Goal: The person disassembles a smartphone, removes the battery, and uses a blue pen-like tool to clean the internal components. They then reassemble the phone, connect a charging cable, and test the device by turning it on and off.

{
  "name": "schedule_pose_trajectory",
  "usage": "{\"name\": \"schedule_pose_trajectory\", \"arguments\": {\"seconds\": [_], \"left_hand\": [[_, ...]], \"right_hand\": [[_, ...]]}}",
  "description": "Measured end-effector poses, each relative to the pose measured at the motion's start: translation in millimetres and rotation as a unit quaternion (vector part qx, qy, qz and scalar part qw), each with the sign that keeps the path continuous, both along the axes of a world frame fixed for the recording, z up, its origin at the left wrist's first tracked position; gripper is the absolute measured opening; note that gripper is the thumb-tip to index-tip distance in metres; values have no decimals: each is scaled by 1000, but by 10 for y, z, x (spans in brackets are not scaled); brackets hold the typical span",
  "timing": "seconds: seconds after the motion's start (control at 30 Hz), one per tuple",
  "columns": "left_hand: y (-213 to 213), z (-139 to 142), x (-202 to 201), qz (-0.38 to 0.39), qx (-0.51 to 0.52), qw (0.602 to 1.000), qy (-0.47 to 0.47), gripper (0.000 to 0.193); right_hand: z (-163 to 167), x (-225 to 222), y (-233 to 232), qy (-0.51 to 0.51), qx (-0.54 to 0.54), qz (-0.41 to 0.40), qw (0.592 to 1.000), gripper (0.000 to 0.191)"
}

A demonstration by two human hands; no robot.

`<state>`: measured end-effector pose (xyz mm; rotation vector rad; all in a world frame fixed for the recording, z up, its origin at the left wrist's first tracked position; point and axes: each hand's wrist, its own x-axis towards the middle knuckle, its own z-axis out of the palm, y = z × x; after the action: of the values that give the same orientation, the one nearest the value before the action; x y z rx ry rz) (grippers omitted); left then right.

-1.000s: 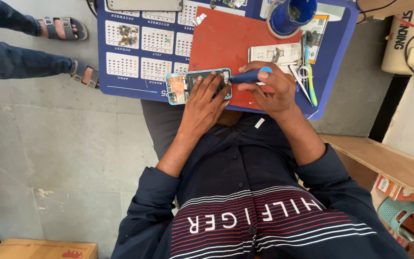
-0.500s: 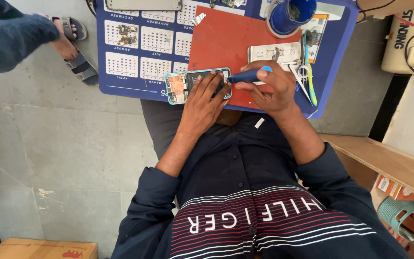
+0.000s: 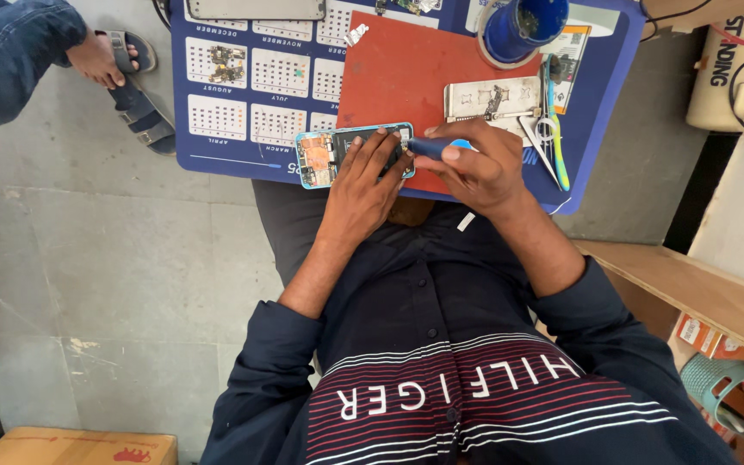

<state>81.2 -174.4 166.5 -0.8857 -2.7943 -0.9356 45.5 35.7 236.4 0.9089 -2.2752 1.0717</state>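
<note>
Grey tiled floor (image 3: 114,284) fills the left side, and up in the corner another person's denim-clad leg (image 3: 10,52) and sandalled foot (image 3: 118,65) edge into view beside the blue tabletop printed with calendar grids (image 3: 234,129). Moving right, an opened blue-framed smartphone with its circuit boards exposed (image 3: 325,155) lies at the near edge of the table, half on a red rectangular work mat (image 3: 406,69). The left hand (image 3: 363,185) presses down on the phone, fingers spread flat over its right half and hiding that part from us. Just beside it, the right hand (image 3: 475,168) is curled tight around a blue-handled screwdriver (image 3: 437,148), its tip at the phone's right end, though the fingers cover the exact contact. Behind the hands sit a grey metal plate with small parts (image 3: 488,95), a blue round cup (image 3: 523,26) cut off by the top edge, and a pair of tweezers with a yellow-green tool (image 3: 553,138) lying alongside. Far right, a wooden shelf (image 3: 691,284) and a cream-coloured appliance with wires (image 3: 738,77), only partly in frame.
</note>
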Motion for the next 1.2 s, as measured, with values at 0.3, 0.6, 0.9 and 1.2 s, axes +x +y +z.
{"name": "schedule_pose_trajectory", "arguments": {"seconds": [0.3,0.6,0.9,1.2], "left_hand": [[17,-9,-48,0,10,1000,9,41],[18,16,-95,-8,24,1000,3,46],[19,28,-111,-17,17,1000,5,48],[13,-19,-64,-13,2,1000,12,46]], "right_hand": [[-56,-10,-5,-10,-16,18,1000,69],[-110,69,187,-131,-140,23,981,80],[-70,227,871,-298,-246,-187,903,39],[-80,300,656,-305,79,-168,934,37]]}}
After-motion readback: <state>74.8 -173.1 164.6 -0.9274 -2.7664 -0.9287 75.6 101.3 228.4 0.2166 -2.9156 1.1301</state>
